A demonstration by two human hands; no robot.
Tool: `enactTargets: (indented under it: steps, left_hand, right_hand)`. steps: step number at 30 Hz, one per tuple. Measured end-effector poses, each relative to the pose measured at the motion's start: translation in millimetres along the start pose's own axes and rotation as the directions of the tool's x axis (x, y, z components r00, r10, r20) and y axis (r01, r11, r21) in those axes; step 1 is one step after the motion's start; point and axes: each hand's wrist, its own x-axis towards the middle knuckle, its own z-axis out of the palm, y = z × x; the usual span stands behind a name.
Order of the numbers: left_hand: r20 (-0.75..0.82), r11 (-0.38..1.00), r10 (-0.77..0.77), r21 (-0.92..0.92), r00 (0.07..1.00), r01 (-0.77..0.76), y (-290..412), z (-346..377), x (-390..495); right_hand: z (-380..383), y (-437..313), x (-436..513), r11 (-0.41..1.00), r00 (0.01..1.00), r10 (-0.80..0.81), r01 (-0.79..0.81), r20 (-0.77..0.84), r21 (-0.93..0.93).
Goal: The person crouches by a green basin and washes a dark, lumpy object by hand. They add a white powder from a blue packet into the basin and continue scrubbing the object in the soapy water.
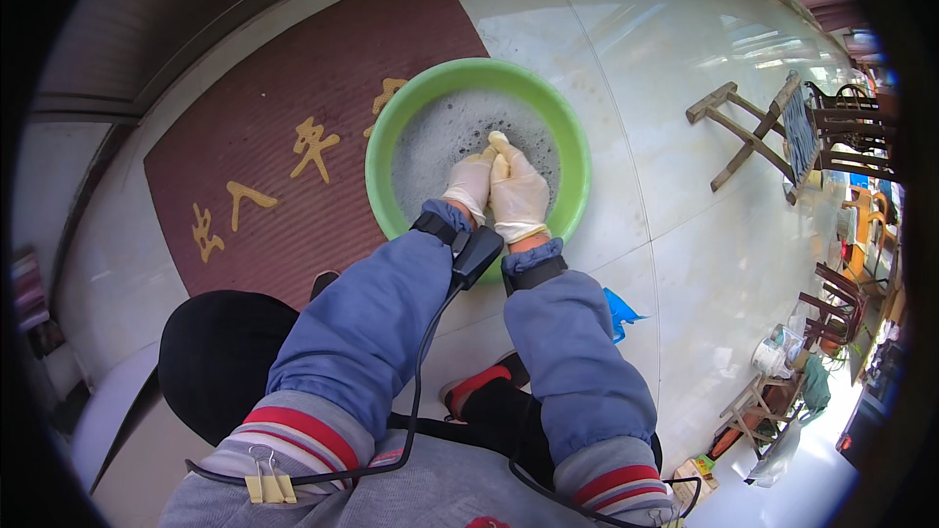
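Observation:
A round green plastic basin point(576, 183) filled with foamy, sudsy water point(433, 139) stands on the floor in front of me. Both my hands wear thin whitish gloves and meet over the foam near the middle of the basin. My left hand point(470, 180) is pressed against my right hand point(518, 187), their fingertips together. Whether anything lies between the fingers cannot be seen. Blue sleeve covers with black wrist straps reach up to both gloves, and a black device with a cable sits at the left wrist.
A maroon ribbed doormat point(242, 139) with yellow characters lies partly under the basin. A blue plastic bag point(620, 314) is on the tiles beside my right sleeve. Farther right stand a wooden folding stool point(755, 136), a dark chair point(836, 301) and other household items.

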Motion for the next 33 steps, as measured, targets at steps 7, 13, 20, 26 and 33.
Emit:
enactTargets:
  steps: [7,13,20,26,33]
  left_hand:
    - [0.002,0.997,0.045,-0.061,0.999,-0.044,12.9,5.3,-9.5]
    - [0.058,0.985,-0.127,0.126,0.99,0.119,16.4,8.4,-14.8]
    - [0.076,1.0,-0.006,0.018,0.997,0.004,5.0,5.8,-7.1]
    - [0.105,0.998,-0.031,-0.05,0.994,0.036,1.9,7.3,-2.0]
    - [0.126,0.98,-0.161,0.135,0.979,0.144,-0.5,0.5,-0.2]
  right_hand:
    - [-2.3,-2.0,2.5,0.999,0.997,0.034,-0.033,0.065,-0.019]
    - [-4.6,1.6,4.7,0.993,0.982,0.109,-0.102,-0.153,0.052]
    - [-11.1,6.8,6.3,0.995,0.998,-0.063,0.061,-0.024,-0.082]
    - [-9.9,5.3,5.8,0.998,0.999,-0.031,0.03,-0.021,-0.048]
    - [-9.4,3.2,8.1,0.994,0.986,0.109,-0.109,-0.126,0.009]
